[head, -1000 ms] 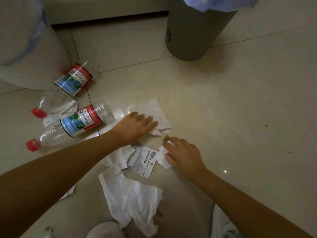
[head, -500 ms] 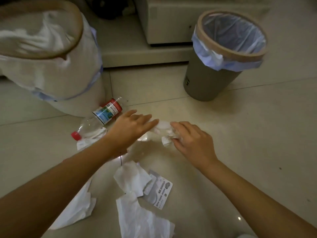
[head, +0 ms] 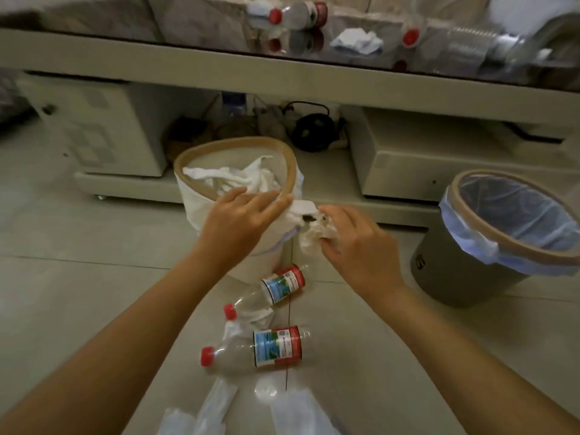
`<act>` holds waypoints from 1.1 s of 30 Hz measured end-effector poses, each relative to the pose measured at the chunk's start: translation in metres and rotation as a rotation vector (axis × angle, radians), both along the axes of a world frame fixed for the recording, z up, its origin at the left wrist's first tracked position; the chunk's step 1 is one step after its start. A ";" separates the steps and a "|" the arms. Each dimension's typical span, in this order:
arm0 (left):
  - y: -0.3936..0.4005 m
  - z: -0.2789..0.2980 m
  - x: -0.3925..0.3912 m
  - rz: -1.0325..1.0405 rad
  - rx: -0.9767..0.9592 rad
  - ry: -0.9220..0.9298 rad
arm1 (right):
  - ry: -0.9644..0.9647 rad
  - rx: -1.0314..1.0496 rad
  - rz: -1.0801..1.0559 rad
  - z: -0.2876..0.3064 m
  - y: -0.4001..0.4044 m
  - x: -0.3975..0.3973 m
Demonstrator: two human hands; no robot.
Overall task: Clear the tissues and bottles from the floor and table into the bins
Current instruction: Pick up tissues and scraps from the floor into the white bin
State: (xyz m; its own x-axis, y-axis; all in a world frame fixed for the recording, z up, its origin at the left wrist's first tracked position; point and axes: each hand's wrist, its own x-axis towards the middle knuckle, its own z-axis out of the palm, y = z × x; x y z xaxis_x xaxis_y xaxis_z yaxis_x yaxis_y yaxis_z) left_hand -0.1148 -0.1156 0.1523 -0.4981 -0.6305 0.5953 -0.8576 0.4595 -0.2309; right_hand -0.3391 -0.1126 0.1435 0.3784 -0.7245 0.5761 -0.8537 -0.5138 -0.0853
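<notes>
Head view, floor: left hand (head: 241,215), fingers straight, flat against white tissue (head: 299,211) at rim of white bin (head: 201,208); grip not curled, nothing pinched; right hand (head: 354,243), fingers curled round crumpled tissue wad (head: 317,235), just right of white bin, touching the white tissue; more tissues (head: 232,178) inside white bin; grey bin (head: 464,274) with blue liner, well apart at right; two bottles on floor, red caps: near bottle (head: 260,346) below the hands, far bottle (head: 273,288) against base of white bin; tissue (head: 251,320) between them; further tissues (head: 216,406) at bottom edge, blurred.

Head view, table (head: 219,70): bottle (head: 292,14) lying flat; crumpled tissue (head: 357,42) beside it; clear bottle (head: 464,45) at right, blurred.
</notes>
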 end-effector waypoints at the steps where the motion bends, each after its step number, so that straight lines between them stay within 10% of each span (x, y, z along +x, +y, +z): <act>1: -0.004 0.006 0.005 0.017 -0.021 0.001 | -0.007 -0.015 0.007 0.006 -0.006 0.006; 12: -0.076 0.040 0.066 0.311 -0.037 0.029 | -0.056 -0.130 0.093 0.055 -0.075 0.106; 22: -0.102 0.004 0.062 0.456 0.595 -0.079 | 0.251 0.562 -0.023 0.015 -0.120 0.145; 33: -0.058 0.007 0.054 0.370 0.432 0.363 | 0.028 0.228 0.086 0.015 -0.093 0.116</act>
